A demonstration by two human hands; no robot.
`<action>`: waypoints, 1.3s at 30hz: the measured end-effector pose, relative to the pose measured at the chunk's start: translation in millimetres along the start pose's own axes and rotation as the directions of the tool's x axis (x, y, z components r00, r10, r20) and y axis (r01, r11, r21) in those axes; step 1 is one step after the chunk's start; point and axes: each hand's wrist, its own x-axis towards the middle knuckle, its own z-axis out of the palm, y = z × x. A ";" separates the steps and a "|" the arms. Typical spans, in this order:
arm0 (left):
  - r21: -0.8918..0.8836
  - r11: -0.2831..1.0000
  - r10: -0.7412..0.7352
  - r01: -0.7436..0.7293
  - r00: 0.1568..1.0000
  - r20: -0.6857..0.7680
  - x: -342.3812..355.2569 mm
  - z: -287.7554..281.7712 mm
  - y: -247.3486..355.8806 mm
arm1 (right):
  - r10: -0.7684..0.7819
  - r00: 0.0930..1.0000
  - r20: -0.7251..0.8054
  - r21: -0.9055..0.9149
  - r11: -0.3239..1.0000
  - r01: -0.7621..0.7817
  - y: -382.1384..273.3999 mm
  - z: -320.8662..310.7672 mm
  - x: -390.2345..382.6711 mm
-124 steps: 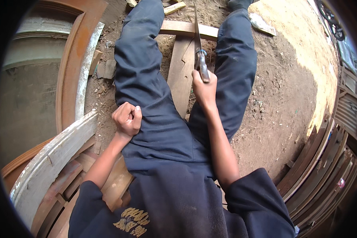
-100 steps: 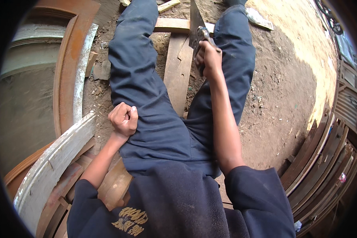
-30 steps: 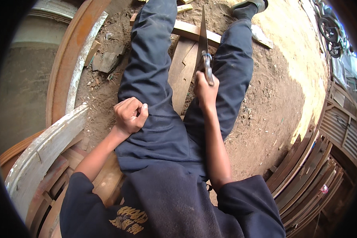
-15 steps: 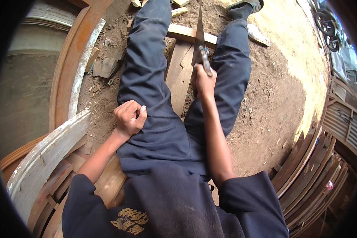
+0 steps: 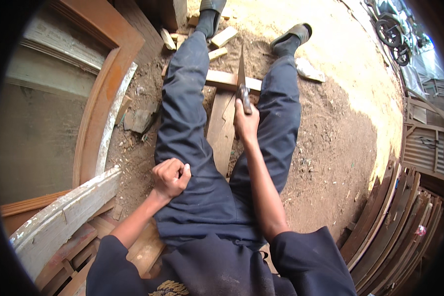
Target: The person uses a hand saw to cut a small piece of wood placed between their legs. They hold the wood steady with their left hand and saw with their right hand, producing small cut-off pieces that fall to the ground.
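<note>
Hands apart, your left hand [image 5: 171, 177] curled on the left thigh [image 5: 185, 138], your right hand [image 5: 246, 121] clasping the saw [image 5: 241, 79] lined up across the far, pale bar [image 5: 223, 79], you'd best make long, straight strokes.

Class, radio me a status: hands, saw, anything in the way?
Right hand gripping saw. Left hand fisted on thigh. Blade over wooden crosspiece, contact unclear. Legs either side, no obstruction seen.

Saw [image 5: 241, 81] lower in view, left shoe [image 5: 212, 6] appeared
</note>
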 end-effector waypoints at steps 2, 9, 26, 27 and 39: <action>-0.029 0.994 -0.109 0.109 0.994 -0.013 4.0 2.4 12.4 | 0.001 1.000 0.006 0.107 0.994 -0.001 5.0 -3.5 -37.5; -0.375 0.884 -0.174 0.279 0.941 0.289 52.0 96.6 52.1 | 0.040 0.996 0.084 0.160 0.986 -0.053 -14.6 -35.7 -74.3; -0.512 0.575 -0.456 0.638 0.769 0.447 103.1 141.6 25.5 | -0.145 0.981 0.130 0.155 0.980 0.124 -17.7 -18.4 -23.9; -0.506 0.612 -0.413 0.608 0.791 0.452 113.6 144.0 17.4 | -0.113 0.985 0.130 0.148 0.985 0.093 -28.3 -17.3 -17.4; -0.507 0.288 -0.279 0.813 0.577 0.767 93.3 116.3 56.1 | -0.078 0.984 0.158 0.268 0.963 0.034 -32.7 -46.0 -59.0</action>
